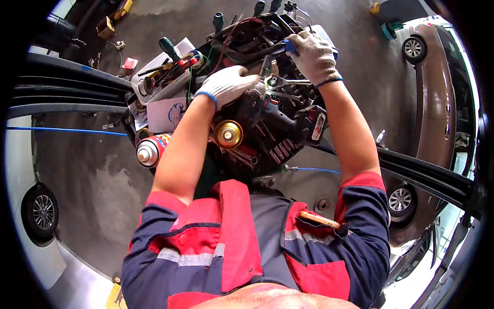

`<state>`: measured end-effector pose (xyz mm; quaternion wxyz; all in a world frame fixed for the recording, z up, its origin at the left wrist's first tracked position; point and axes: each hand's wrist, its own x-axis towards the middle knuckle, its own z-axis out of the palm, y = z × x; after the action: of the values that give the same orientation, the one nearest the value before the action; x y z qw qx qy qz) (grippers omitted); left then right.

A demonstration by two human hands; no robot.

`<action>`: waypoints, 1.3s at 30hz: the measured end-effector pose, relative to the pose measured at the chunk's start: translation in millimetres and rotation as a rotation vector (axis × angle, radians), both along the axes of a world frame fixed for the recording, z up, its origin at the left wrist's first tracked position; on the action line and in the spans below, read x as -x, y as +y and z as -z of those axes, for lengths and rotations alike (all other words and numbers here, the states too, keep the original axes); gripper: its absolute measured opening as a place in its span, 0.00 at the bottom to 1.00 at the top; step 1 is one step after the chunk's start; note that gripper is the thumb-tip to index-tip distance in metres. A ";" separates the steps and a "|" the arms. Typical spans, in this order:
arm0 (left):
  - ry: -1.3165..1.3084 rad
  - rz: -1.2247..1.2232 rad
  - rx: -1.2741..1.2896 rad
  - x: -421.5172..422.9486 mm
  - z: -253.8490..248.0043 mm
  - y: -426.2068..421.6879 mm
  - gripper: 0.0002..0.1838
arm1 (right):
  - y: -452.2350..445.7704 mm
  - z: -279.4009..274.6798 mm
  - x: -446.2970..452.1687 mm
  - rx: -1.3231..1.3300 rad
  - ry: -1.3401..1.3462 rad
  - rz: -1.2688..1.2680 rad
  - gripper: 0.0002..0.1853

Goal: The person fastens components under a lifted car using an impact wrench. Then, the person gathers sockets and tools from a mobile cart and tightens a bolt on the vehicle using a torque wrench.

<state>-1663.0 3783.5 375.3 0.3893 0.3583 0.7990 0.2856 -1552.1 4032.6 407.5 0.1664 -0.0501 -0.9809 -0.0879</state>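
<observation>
1. In the head view, the right hand (315, 56), in a pale knitted glove, is at the far side of the cluttered worktop (260, 165). Its fingers are curled narrowly over a blue tool (291, 47) and appear to hold it; the palm side is hidden. The grip comes from above, probably because the packed tools around it leave little room from the side.
2. The left hand (229, 86), gloved too, lies nearer the middle, its fingers stretched towards the front end of a drill (272, 112). The fingertips overlap that end, so I cannot tell whether they grasp it or merely rest there.
3. The drill lies among the hand tools below and between the two hands, likely laid down because such a crowded surface gives it no flat footing. A ratchet (294, 82) lies just beyond it.
4. Screwdrivers (168, 49) show their handles uppermost, presumably for easy picking. A gold-topped can (228, 134) and a red spray can (149, 151) sit on the near side, caps up, probably for quick reach and against leaking.
5. As far as it shows, the blue tool points leftwards from the right hand, its long axis running roughly side to side.
6. The drill's front end points away from the person, towards the left hand; its body's long axis runs near to far, while the handle stretches rightwards to the battery (312, 125).
</observation>
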 end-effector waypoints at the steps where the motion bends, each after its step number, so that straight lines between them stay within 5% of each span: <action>1: 0.005 0.073 0.029 -1.9 -5.6 14.0 0.42 | -0.7 1.8 -1.8 0.002 0.006 -0.001 0.15; 5: 0.053 0.046 -0.018 -8.8 10.8 43.8 0.43 | -7.4 0.1 -8.5 -0.042 0.015 0.023 0.14; 13: -0.093 -0.213 -0.003 -28.4 16.2 57.3 0.28 | -14.4 0.5 -9.0 -0.112 -0.083 0.113 0.17; 17: -0.095 -0.212 -0.058 -35.5 -11.0 39.9 0.31 | -1.4 8.4 -5.1 -0.147 -0.152 0.258 0.16; 23: -0.053 -0.170 -0.211 -40.2 -5.6 31.6 0.34 | -4.5 -26.5 42.3 0.341 0.419 0.269 0.18; 28: 0.299 -0.248 -0.196 -30.7 -5.5 22.4 0.20 | -76.1 -114.9 60.6 0.548 0.723 -0.137 0.14; 31: 1.050 -0.569 -0.479 -24.3 0.9 4.3 0.19 | -79.2 -134.0 56.5 0.526 0.830 -0.146 0.12; 32: 1.162 -0.643 -0.563 -18.6 -2.5 -3.7 0.21 | -89.6 -171.8 39.9 -0.068 0.472 0.025 0.12; 35: 1.206 -0.972 -0.630 -2.0 -9.0 -11.2 0.27 | -48.7 -173.5 2.1 -0.224 0.511 0.127 0.15; 37: 1.109 -0.953 -0.576 12.2 -10.9 -8.2 0.23 | -11.7 -173.2 -21.2 -0.325 0.539 0.183 0.18; 39: 0.983 -0.629 -0.681 30.1 -14.4 -11.1 0.05 | -2.1 -176.4 -29.0 -0.391 0.612 0.197 0.19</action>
<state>-1693.1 3772.4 389.7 -0.2558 0.2996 0.8150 0.4249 -1523.1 4030.6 583.9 0.4489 -0.1354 -0.8409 -0.2703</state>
